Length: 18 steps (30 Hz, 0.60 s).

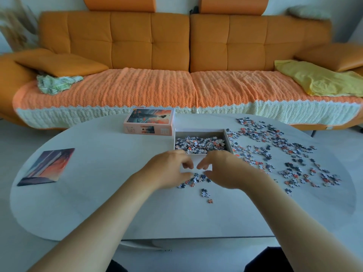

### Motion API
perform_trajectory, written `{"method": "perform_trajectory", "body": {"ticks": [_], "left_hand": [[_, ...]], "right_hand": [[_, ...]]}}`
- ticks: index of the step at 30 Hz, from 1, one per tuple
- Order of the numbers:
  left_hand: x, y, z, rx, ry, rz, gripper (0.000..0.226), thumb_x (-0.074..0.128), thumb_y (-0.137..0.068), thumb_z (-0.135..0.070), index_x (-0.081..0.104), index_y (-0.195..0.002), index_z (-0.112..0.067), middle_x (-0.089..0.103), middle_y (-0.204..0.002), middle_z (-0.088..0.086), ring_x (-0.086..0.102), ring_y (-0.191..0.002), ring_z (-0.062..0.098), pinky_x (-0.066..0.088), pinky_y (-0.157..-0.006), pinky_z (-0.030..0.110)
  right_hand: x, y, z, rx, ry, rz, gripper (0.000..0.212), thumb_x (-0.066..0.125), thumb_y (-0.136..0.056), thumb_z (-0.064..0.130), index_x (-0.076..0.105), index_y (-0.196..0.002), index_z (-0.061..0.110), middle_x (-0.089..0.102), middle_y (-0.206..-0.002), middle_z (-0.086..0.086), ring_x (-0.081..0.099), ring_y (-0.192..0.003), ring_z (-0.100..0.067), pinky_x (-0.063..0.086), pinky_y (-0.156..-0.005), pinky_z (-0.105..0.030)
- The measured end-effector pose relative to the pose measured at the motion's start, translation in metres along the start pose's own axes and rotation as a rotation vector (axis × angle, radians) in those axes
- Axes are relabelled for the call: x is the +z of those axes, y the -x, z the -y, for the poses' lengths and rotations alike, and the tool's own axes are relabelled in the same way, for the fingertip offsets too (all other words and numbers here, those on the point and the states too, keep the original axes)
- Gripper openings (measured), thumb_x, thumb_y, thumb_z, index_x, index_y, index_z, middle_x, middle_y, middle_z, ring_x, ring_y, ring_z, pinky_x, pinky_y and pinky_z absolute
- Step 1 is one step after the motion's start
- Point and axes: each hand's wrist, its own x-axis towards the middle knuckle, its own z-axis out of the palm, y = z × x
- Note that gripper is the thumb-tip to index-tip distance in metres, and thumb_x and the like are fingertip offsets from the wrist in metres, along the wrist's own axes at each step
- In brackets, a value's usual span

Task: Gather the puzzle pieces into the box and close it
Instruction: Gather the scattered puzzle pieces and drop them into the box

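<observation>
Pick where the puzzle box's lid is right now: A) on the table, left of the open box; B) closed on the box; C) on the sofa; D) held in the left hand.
A: the lid lies picture-up on the table, just left of the open box.

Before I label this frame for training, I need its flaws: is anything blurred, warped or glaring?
Head view: wide-angle warp bows the sofa and table edges; the top corners are smeared, the plant worst; pieces in the box are sharp enough; light is soft and even, with faint shadows and no glare.
</observation>
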Motion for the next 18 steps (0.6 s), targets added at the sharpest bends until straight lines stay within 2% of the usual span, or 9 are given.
{"method": "perform_trajectory", "body": {"ticks": [2,4,7,11,14,16,18], "left_hand": [[0.008,0.005,-0.001,-0.065,-0.023,0.111,0.047,0.065,-0.081,-0.057,0.059,-0.120,-0.032,0.051,-0.112,-0.014,0.053,-0.095,0.007,0.046,-0.079,0.028],[0.014,0.009,-0.007,-0.099,-0.008,0.167,0.065,0.063,-0.076,-0.066,0.055,-0.129,-0.030,0.046,-0.112,-0.010,0.053,-0.103,0.011,0.048,-0.089,0.035],[0.021,0.015,-0.024,-0.082,0.032,0.175,0.064,0.064,-0.074,-0.069,0.056,-0.125,-0.030,0.042,-0.104,-0.009,0.051,-0.099,0.012,0.049,-0.089,0.038],[0.032,0.017,-0.040,-0.090,0.033,0.160,0.081,0.063,-0.067,-0.076,0.047,-0.130,-0.028,0.036,-0.108,-0.009,0.038,-0.114,0.010,0.046,-0.090,0.037],[0.034,0.012,-0.044,-0.104,0.026,0.155,0.075,0.064,-0.071,-0.069,0.050,-0.128,-0.023,0.035,-0.110,-0.006,0.038,-0.115,0.012,0.046,-0.091,0.038],[0.034,0.007,-0.043,-0.087,0.059,0.114,0.060,0.067,-0.078,-0.057,0.056,-0.123,-0.020,0.040,-0.107,-0.004,0.045,-0.108,0.015,0.047,-0.089,0.038],[0.034,0.005,-0.041,-0.071,0.088,0.078,0.043,0.069,-0.082,-0.046,0.062,-0.117,-0.021,0.044,-0.102,-0.003,0.051,-0.099,0.017,0.048,-0.085,0.035]], "right_hand": [[0.008,0.004,-0.001,0.052,0.060,0.079,0.040,0.054,-0.092,0.015,0.058,-0.130,0.029,0.051,-0.131,0.006,0.053,-0.116,-0.016,0.046,-0.098,-0.032],[0.015,0.006,-0.001,0.053,0.081,0.119,0.051,0.046,-0.089,0.004,0.054,-0.134,0.025,0.045,-0.131,0.002,0.048,-0.120,-0.021,0.044,-0.100,-0.036],[0.015,0.012,-0.001,0.028,0.029,0.148,0.059,0.039,-0.085,-0.004,0.057,-0.131,0.028,0.049,-0.120,0.004,0.051,-0.112,-0.019,0.046,-0.092,-0.030],[0.009,0.022,-0.010,0.038,-0.041,0.113,0.044,0.049,-0.090,0.008,0.059,-0.127,0.030,0.053,-0.115,0.010,0.056,-0.104,-0.011,0.044,-0.084,-0.021],[0.005,0.028,-0.016,0.071,-0.065,0.113,0.049,0.068,-0.085,0.026,0.055,-0.132,0.027,0.051,-0.114,0.011,0.052,-0.097,-0.006,0.041,-0.083,-0.020],[0.005,0.030,-0.016,0.105,-0.022,0.133,0.058,0.076,-0.078,0.034,0.055,-0.132,0.026,0.051,-0.120,0.006,0.051,-0.100,-0.011,0.042,-0.085,-0.023],[0.008,0.029,-0.013,0.116,0.010,0.106,0.055,0.078,-0.076,0.036,0.060,-0.127,0.025,0.054,-0.120,0.003,0.053,-0.105,-0.015,0.043,-0.087,-0.024]]}}
